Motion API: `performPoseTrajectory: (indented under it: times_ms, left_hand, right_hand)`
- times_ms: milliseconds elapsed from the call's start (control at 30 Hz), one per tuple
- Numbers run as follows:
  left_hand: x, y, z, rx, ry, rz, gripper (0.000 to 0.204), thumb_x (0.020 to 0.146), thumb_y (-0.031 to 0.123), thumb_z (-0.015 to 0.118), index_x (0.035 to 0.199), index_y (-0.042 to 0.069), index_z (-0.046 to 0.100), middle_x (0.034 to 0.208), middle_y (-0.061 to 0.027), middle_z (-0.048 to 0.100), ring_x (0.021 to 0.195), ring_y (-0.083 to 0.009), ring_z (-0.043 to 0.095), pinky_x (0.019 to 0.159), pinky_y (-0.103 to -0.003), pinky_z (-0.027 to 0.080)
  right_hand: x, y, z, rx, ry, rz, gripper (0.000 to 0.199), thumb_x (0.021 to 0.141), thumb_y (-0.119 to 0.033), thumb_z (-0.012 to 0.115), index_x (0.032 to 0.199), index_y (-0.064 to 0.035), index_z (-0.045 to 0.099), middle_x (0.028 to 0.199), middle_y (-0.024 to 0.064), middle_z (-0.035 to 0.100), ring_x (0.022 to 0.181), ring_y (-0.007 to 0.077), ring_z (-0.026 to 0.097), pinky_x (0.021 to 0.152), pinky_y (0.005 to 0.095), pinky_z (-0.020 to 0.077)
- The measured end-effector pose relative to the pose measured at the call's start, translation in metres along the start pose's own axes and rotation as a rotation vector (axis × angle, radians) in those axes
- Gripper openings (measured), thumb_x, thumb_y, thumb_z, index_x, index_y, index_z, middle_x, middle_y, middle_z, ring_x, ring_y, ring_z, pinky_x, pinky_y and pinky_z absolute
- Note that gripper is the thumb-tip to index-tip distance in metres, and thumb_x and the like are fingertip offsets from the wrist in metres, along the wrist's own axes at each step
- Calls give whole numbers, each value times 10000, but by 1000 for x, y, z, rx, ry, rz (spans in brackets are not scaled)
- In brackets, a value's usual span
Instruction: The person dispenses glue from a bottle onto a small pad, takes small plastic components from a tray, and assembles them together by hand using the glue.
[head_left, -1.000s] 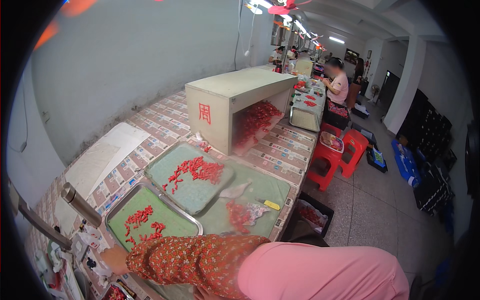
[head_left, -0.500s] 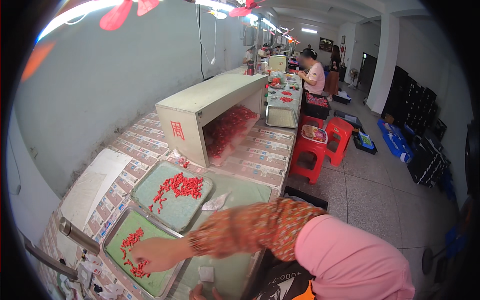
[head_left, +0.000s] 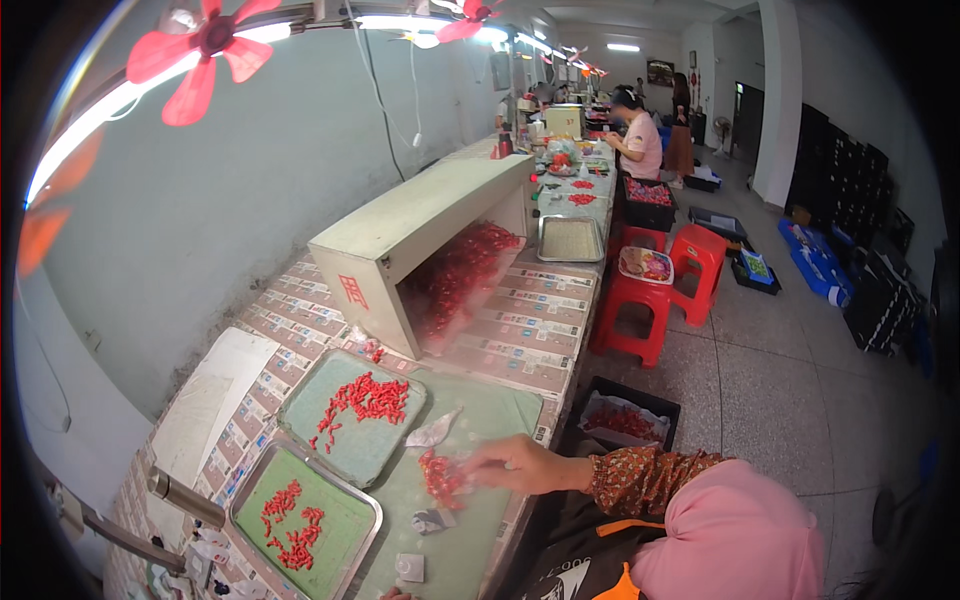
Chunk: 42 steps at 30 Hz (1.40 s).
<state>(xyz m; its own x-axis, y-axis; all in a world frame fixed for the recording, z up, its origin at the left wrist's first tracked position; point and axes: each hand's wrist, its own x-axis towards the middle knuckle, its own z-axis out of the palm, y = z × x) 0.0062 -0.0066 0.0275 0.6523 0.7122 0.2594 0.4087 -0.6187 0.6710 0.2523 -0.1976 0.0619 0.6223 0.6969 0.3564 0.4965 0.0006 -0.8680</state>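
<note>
My right hand (head_left: 518, 466) reaches in from the right over the green work mat (head_left: 490, 400). Its fingers are blurred, close beside a small heap of red pieces (head_left: 440, 478). Whether anything is between them is unclear. Only a bit of my left hand (head_left: 396, 594) shows at the bottom edge, beside a small white square (head_left: 410, 567). Left of the heap lies a green-lined metal tray (head_left: 367, 535) with small red pieces (head_left: 297, 545) in two loose groups. Behind it, a pale green tray (head_left: 300, 402) holds more small red pieces (head_left: 370, 398).
A cream open-fronted box (head_left: 420, 205) covers a large red heap (head_left: 465, 270). A crumpled white packet (head_left: 433, 428) and a grey scrap (head_left: 432, 520) lie on the mat. Red stools (head_left: 636, 320) and a black bin (head_left: 630, 410) stand at right. A co-worker (head_left: 640, 145) sits farther along.
My right hand has left the green-lined tray and moved right to the heap on the mat. Less of my left hand shows. The view has shifted, uncovering the black bin.
</note>
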Motion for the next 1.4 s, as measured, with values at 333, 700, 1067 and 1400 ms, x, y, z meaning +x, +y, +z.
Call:
performPoseTrajectory:
  times_ms: [333,700,1067,1400]
  left_hand:
    - [4,12,-3,-11,-70,-99,257,887,88,611,1124,-11,616,1082,-201,617,997,-318,607,852,-390,506]
    - [2,2,2,43,-39,-20,257,914,136,620,1090,-52,621,1016,-236,647,918,-355,646,811,-407,518]
    - [7,-1,7,-8,-50,-86,256,889,117,639,1092,-38,625,1041,-240,642,951,-364,635,851,-421,503]
    - [-8,-9,10,133,245,733,251,880,99,646,1095,-27,618,1040,-225,632,953,-361,622,851,-418,500]
  right_hand:
    - [26,-151,-66,549,-70,-804,82,897,-152,564,925,-97,509,1057,170,646,1008,298,593,931,383,390]
    - [3,-181,-71,560,113,-1130,202,849,-278,642,908,-111,544,1016,206,678,972,315,535,794,387,441]
    - [34,-194,-45,652,163,-1068,243,805,-231,723,916,-109,544,1044,195,676,973,302,549,796,377,455]
    - [48,-206,-1,779,160,-1037,309,764,-189,796,923,-107,544,1070,185,674,975,290,561,797,369,467]
